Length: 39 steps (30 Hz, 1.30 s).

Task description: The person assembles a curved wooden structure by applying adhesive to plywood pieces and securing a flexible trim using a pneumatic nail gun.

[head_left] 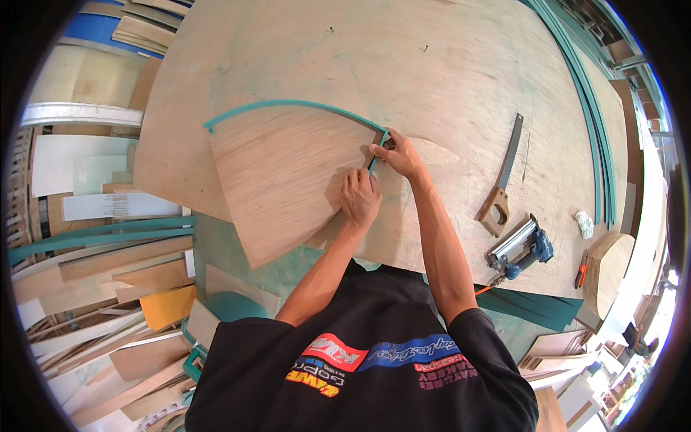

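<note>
A fan-shaped plywood panel (288, 169) lies on the large plywood worktop (273, 54). A thin teal strip (295, 103) follows its curved far edge and turns down the right side at the corner. At that corner my right hand (400, 156) pinches the strip between thumb and fingers, beside a short dark band. My left hand (361, 196) is just nearer to me, its curled fingers pressing on the panel's right edge where the strip's lower end runs. Its fingertips partly hide what they grip.
Right of my arms lie a handsaw (504, 176), a blue nail gun (524, 246) with an orange hose, a red cutter (580, 271) and a crumpled white wad (584, 225). Long teal strips (592, 122) line the far right edge. Stacked board offcuts (122, 273) fill the left side.
</note>
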### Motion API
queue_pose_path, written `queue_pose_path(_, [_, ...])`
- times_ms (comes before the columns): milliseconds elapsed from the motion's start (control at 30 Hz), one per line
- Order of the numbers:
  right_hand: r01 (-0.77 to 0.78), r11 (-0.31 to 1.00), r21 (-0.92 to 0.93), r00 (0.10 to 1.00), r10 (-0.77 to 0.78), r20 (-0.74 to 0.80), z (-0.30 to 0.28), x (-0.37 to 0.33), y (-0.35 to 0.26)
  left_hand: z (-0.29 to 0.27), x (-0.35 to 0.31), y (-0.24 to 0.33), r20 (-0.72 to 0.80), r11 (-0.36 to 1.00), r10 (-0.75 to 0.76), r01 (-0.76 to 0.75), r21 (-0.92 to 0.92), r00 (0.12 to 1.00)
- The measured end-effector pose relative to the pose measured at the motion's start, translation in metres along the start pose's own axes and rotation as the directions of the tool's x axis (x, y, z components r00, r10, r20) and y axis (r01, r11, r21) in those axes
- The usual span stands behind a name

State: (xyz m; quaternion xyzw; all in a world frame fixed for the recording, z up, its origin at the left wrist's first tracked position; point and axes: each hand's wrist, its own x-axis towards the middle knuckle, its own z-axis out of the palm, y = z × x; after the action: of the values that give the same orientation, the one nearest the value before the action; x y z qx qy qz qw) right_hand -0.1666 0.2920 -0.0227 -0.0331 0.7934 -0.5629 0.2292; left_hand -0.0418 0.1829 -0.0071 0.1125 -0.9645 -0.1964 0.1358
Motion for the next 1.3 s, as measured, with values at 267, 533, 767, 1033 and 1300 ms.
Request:
queue_pose_path(267, [0.035,0.981,0.189,0.998,-0.022,-0.067,0.014,-0.012,0.006,0.004,-0.003,0.0,-0.029,1.0,0.023,-0.024,-0.005,0.999])
queue_pose_path(533, [0.026,0.989,0.144,1.0,-0.026,-0.003,0.002,-0.005,0.004,0.002,-0.002,0.002,-0.016,0.999,0.02,-0.021,-0.03,1.0])
queue_pose_path(767, [0.073,0.997,-0.012,0.997,-0.073,-0.007,0.012,0.008,0.024,-0.001,-0.002,-0.005,-0.034,0.998,0.063,-0.064,-0.021,0.997])
queue_pose_path(1033, [0.046,0.999,0.01,0.997,-0.045,-0.057,0.008,-0.001,0.015,-0.007,-0.001,-0.005,0.009,0.994,0.085,-0.084,-0.064,0.996])
queue_pose_path(1300, [-0.078,0.982,0.169,0.892,0.145,-0.427,-0.047,-0.064,0.06,-0.05,-0.059,-0.139,-0.019,0.873,-0.171,0.143,-0.467,0.985])
